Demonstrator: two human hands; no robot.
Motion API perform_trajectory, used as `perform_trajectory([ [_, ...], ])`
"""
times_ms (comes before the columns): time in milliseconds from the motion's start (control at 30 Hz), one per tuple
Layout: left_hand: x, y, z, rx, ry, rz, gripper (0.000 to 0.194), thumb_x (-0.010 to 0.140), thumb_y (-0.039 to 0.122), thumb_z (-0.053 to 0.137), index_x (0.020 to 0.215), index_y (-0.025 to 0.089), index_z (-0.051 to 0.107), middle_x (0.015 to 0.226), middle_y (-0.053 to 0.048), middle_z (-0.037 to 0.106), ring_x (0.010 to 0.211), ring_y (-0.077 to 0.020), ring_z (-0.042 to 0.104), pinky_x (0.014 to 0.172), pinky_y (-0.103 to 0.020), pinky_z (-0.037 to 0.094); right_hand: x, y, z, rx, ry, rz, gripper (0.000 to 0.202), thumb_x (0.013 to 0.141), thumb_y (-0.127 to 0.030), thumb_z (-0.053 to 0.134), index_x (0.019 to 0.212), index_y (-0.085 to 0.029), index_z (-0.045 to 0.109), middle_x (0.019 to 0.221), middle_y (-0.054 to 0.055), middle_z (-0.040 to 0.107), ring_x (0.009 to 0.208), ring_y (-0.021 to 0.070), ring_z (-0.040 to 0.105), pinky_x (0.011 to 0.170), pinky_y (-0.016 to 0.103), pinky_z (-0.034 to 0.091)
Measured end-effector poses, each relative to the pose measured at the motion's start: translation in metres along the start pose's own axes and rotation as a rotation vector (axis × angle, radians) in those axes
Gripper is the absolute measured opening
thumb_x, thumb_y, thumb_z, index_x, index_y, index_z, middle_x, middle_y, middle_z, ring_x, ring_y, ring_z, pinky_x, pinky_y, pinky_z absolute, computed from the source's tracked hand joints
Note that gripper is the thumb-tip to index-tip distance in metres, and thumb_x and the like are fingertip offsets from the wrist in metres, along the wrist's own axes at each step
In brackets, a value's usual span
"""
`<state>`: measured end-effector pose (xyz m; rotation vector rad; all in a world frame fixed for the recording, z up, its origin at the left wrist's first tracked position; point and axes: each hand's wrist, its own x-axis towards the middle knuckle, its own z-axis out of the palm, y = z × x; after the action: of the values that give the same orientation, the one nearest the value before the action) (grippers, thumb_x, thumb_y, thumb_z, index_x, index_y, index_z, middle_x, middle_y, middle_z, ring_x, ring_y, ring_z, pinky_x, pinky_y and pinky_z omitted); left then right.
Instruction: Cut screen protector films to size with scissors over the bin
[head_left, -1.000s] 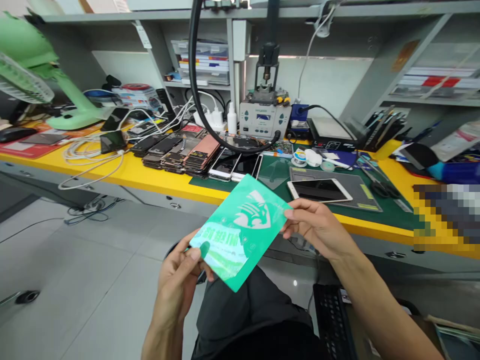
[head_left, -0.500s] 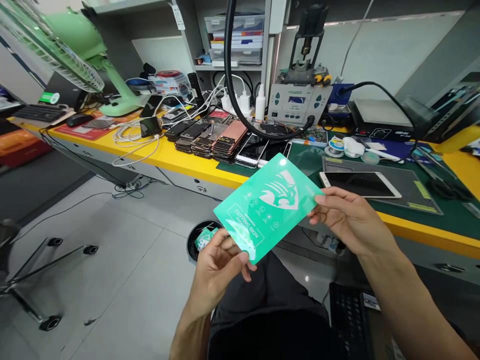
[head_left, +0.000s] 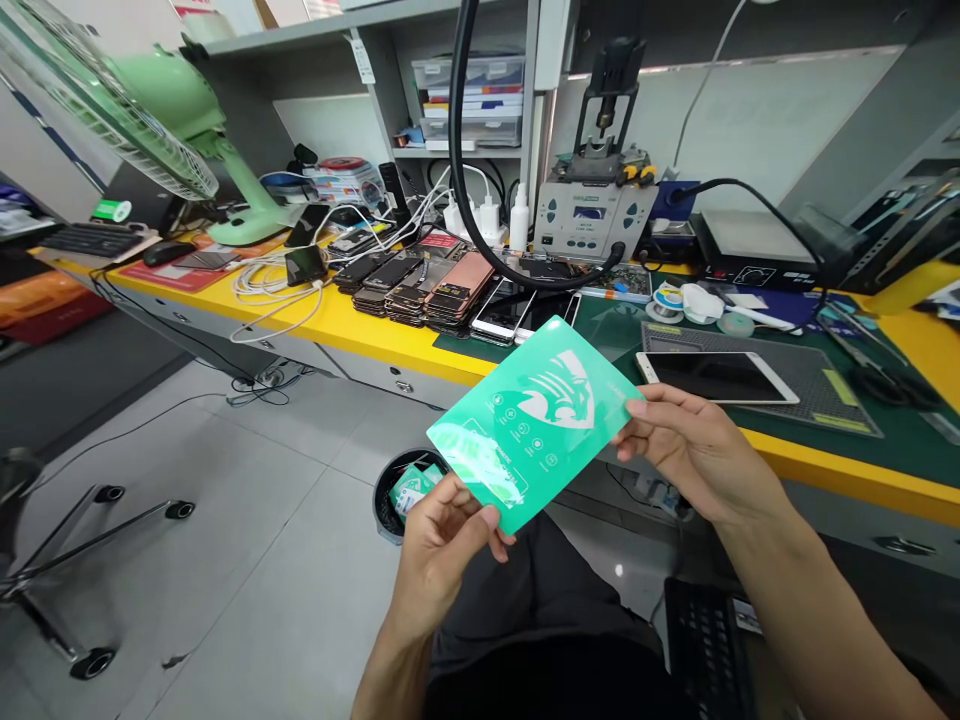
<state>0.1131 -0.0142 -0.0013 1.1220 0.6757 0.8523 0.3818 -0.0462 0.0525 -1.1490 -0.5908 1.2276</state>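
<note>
A flat green packet with a white animal-head emblem and a row of small icons is held tilted above my lap. Glare covers part of its printed lettering. My left hand pinches the lower left edge, thumb on top and fingers beneath. At the upper right corner, my right hand grips the packet between thumb and fingers. Beyond my right hand a white-framed smartphone with a dark screen lies on a grey mat.
Stacked phone parts and white cables crowd the yellow-edged bench. A rework station with a thick black hose stands behind. Below are a bin holding green packets, and a keyboard. A green fan is at left.
The packet has tilted slightly, and glare now hides more of its lettering. Both hands keep their hold. The view has shifted a little.
</note>
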Motion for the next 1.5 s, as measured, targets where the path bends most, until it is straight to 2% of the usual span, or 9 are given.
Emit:
perform_trajectory([
  [133, 0.001, -0.004, -0.002, 0.035, 0.036, 0.007, 0.010, 0.094, 0.028, 0.065, 0.096, 0.019, 0.068, 0.083, -0.002, 0.066, 0.064, -0.0152, 0.065, 0.063, -0.031, 0.053, 0.002, 0.003, -0.002, -0.021, -0.032, 0.016, 0.015, 0.074, -0.025, 0.085, 0.079, -0.017, 0.073, 0.072, 0.005, 0.071, 0.065, 0.0184, 0.069, 0.055, 0.026, 0.058],
  [333, 0.001, -0.005, -0.003, 0.037, 0.052, 0.016, 0.014, 0.092, 0.029, 0.067, 0.085, 0.017, 0.070, 0.073, 0.000, 0.065, 0.059, -0.0159, 0.066, 0.062, -0.031, 0.053, 0.002, 0.005, -0.003, -0.022, -0.028, 0.044, 0.019, 0.072, -0.027, 0.086, 0.080, -0.016, 0.072, 0.069, 0.006, 0.071, 0.063, 0.0190, 0.069, 0.054, 0.026, 0.057],
  [633, 0.002, -0.004, 0.002, 0.007, 0.054, 0.058, 0.013, 0.095, 0.028, 0.064, 0.091, 0.017, 0.071, 0.071, -0.001, 0.068, 0.058, -0.0163, 0.066, 0.060, -0.030, 0.053, 0.004, 0.011, -0.002, -0.013, -0.031, 0.075, 0.019, 0.076, -0.027, 0.084, 0.085, -0.016, 0.072, 0.070, 0.006, 0.072, 0.064, 0.0182, 0.070, 0.055, 0.025, 0.058],
  [800, 0.001, -0.002, 0.011, -0.006, 0.069, 0.049, 0.011, 0.094, 0.028, 0.065, 0.095, 0.018, 0.070, 0.071, 0.000, 0.067, 0.058, -0.0158, 0.067, 0.059, -0.029, 0.053, -0.002, 0.020, 0.008, 0.030, -0.168, 0.162, 0.017, 0.082, -0.027, 0.080, 0.080, -0.016, 0.068, 0.071, 0.007, 0.074, 0.065, 0.0180, 0.071, 0.058, 0.026, 0.059],
  [1000, 0.003, -0.002, 0.023, -0.097, 0.074, 0.014, 0.012, 0.094, 0.027, 0.064, 0.101, 0.018, 0.070, 0.070, -0.001, 0.070, 0.057, -0.0159, 0.067, 0.054, -0.027, 0.054, -0.017, 0.030, 0.028, 0.028, -0.331, 0.223, 0.017, 0.089, -0.029, 0.073, 0.093, -0.013, 0.070, 0.076, 0.010, 0.076, 0.065, 0.0173, 0.072, 0.060, 0.026, 0.059],
  [1133, 0.003, 0.003, 0.029, -0.190, -0.010, 0.010, 0.016, 0.090, 0.028, 0.069, 0.086, 0.013, 0.073, 0.066, -0.006, 0.070, 0.058, -0.0177, 0.066, 0.053, -0.028, 0.054, -0.025, 0.030, 0.038, -0.038, -0.369, 0.191, 0.018, 0.090, -0.030, 0.072, 0.088, -0.012, 0.069, 0.074, 0.009, 0.076, 0.064, 0.0168, 0.072, 0.060, 0.026, 0.059],
  [1267, 0.005, 0.008, 0.034, -0.237, 0.087, 0.002, 0.020, 0.088, 0.030, 0.070, 0.079, 0.012, 0.072, 0.067, -0.006, 0.068, 0.058, -0.0174, 0.064, 0.049, -0.027, 0.052, -0.027, 0.028, 0.044, -0.109, -0.354, 0.118, 0.019, 0.087, -0.029, 0.075, 0.082, -0.014, 0.067, 0.073, 0.007, 0.075, 0.061, 0.0166, 0.071, 0.060, 0.027, 0.058],
  [1400, 0.004, 0.009, 0.040, -0.229, 0.148, -0.017, 0.025, 0.091, 0.031, 0.068, 0.073, 0.013, 0.070, 0.064, -0.004, 0.064, 0.056, -0.0142, 0.060, 0.049, -0.025, 0.050, -0.028, 0.029, 0.050, -0.007, -0.363, 0.149, 0.020, 0.082, -0.028, 0.080, 0.090, -0.015, 0.066, 0.080, 0.005, 0.074, 0.064, 0.0163, 0.069, 0.062, 0.029, 0.057],
  [1500, 0.002, 0.006, 0.043, -0.247, 0.183, -0.012, 0.029, 0.090, 0.033, 0.069, 0.069, 0.013, 0.069, 0.061, -0.004, 0.063, 0.054, -0.0135, 0.058, 0.049, -0.025, 0.049, -0.030, 0.032, 0.052, 0.081, -0.408, 0.181, 0.019, 0.083, -0.026, 0.078, 0.092, -0.016, 0.065, 0.082, 0.005, 0.073, 0.068, 0.0167, 0.068, 0.067, 0.031, 0.055],
])
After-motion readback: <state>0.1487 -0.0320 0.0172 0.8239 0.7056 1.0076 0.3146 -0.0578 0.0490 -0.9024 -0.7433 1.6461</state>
